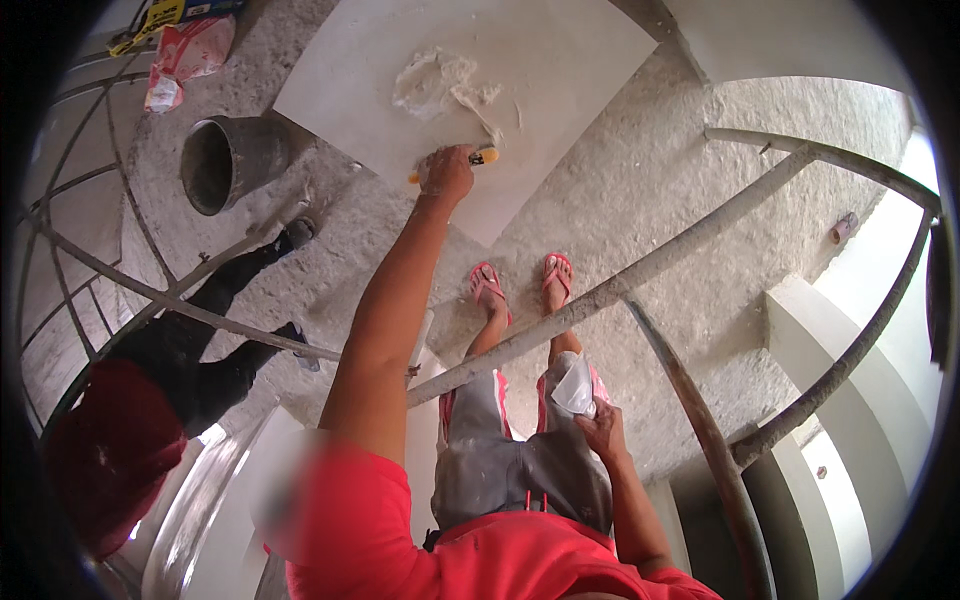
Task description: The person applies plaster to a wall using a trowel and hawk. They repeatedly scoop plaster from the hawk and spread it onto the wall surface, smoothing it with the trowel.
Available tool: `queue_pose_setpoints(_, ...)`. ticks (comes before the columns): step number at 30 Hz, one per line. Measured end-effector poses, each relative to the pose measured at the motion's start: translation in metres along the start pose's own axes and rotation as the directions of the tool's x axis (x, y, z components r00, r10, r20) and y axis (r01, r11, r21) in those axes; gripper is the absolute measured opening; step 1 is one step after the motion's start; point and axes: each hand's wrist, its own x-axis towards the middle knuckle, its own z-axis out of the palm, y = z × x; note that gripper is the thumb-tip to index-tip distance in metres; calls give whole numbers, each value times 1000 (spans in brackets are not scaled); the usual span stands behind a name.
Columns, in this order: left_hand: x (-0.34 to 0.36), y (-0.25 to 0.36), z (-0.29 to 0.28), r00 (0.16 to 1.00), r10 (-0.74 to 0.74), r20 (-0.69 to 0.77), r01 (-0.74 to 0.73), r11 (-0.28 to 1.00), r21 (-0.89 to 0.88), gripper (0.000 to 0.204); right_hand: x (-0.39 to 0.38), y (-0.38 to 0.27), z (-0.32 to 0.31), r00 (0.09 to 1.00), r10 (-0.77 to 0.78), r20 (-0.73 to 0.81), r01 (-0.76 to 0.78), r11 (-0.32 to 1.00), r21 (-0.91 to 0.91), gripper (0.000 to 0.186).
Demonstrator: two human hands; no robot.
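My left hand [446, 172] is closed around a yellow-and-black handled tool [484, 156] over a large white board [580, 80]. Above that hand, a pale, lumpy patch of wet compound [430, 80] with a streak trailing from it lies on the board; the tool's working end is hard to make out. Down by my right thigh, my right hand [600, 428] grips a white, flat, crumpled-looking piece [574, 390], perhaps plastic.
A dark bucket [212, 165] and red-white bags [188, 55] are at upper left. Curved metal railings [680, 240] cross around me. A co-worker [140, 420] in dark red and black is at my left. My sandalled feet [557, 275] are on rough concrete [650, 170].
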Motion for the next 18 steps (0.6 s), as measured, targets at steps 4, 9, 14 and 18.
queue_pose_setpoints(4, 15, 8, -30, 997, -27, -74, 18, 993, -118, 32, -5, -8, -3, 1000, 10, 3, -10, 1000, 14, 24)
queue_pose_setpoints(9, 37, 15, 4, 990, -46, -137, 43, 999, -24, 32, -1, -1, -6, 999, 39, 23, -39, 999, -17, 22)
queue_pose_setpoints(14, 25, 18, -21, 998, 7, 56, 0, 994, -113, 32, -5, 9, -2, 997, 74, 14, -74, 996, -42, 20)
queue_pose_setpoints(18, 51, 30, -8, 985, -115, -130, 88, 976, -198, 36, -8, 1, -3, 1000, 25, 16, -26, 998, 59, 22)
